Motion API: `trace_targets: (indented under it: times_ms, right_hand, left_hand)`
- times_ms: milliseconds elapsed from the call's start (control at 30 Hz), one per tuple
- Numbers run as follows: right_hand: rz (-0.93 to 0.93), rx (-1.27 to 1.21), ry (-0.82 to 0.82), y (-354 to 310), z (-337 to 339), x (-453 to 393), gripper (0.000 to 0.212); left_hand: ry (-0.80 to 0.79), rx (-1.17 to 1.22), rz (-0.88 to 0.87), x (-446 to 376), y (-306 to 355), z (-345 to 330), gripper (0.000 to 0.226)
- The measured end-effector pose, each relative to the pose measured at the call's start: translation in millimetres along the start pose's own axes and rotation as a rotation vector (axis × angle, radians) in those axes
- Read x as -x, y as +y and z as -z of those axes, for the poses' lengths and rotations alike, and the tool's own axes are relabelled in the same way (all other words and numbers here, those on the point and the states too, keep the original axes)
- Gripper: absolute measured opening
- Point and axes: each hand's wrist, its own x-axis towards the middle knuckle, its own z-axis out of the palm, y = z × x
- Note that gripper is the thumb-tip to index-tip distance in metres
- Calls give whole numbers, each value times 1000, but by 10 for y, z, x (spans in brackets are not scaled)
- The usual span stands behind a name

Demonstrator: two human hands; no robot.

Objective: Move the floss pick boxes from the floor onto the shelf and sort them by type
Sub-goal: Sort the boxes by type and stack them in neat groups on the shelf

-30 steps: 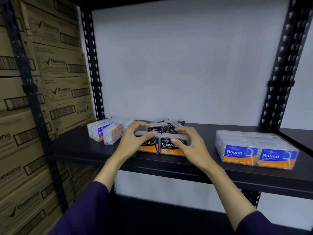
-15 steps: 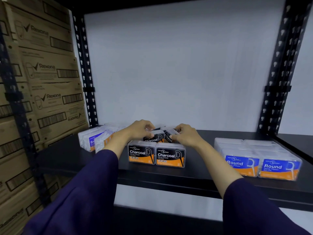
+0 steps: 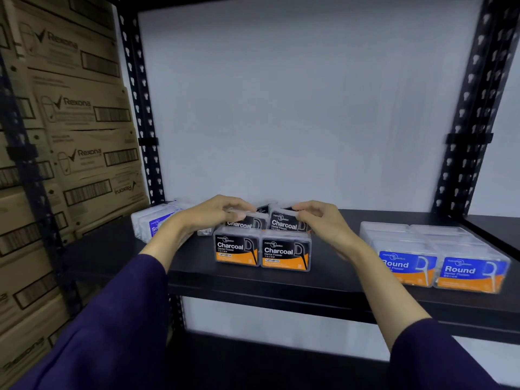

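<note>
Left hand and right hand, moved back from the front Charcoal boxes, now pinch the second-row Charcoal boxes, squaring that group on the shelf.

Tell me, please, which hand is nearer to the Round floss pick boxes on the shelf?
Right. The right hand grips a back-row Charcoal box, just left of the Round boxes; the left hand is farther left, beyond the Charcoal group.

Head view faces the shelf closely, level; angled slightly down.
</note>
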Motion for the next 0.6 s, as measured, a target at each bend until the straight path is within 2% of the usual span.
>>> trace_targets:
  times_ms: [133, 200, 300, 400, 467, 533, 600]
  right_hand:
    - [-14, -46, -135, 121, -58, 79, 18]
    - [-7, -98, -130, 159, -68, 100, 18]
    - [20, -157, -97, 180, -41, 162, 47]
    - [19, -13, -171, 200, -38, 266, 77]
    - [10, 21, -240, 223, -52, 302, 89]
    - [7, 4, -246, 237, -52, 305, 89]
    - [17, -20, -250, 245, -44, 309, 78]
  left_hand:
    - [-18, 34, 24, 128, -36, -98, 26]
    - [26, 92, 15, 179, -43, -153, 26]
    - [140, 298, -29, 259, -98, -295, 31]
    - [199, 534, -40, 327, -232, -437, 63]
    - [197, 526, -47, 343, -302, -478, 74]
    - [188, 477, -31, 340, -319, -479, 79]
    - [195, 432, -14, 336, -313, -479, 80]
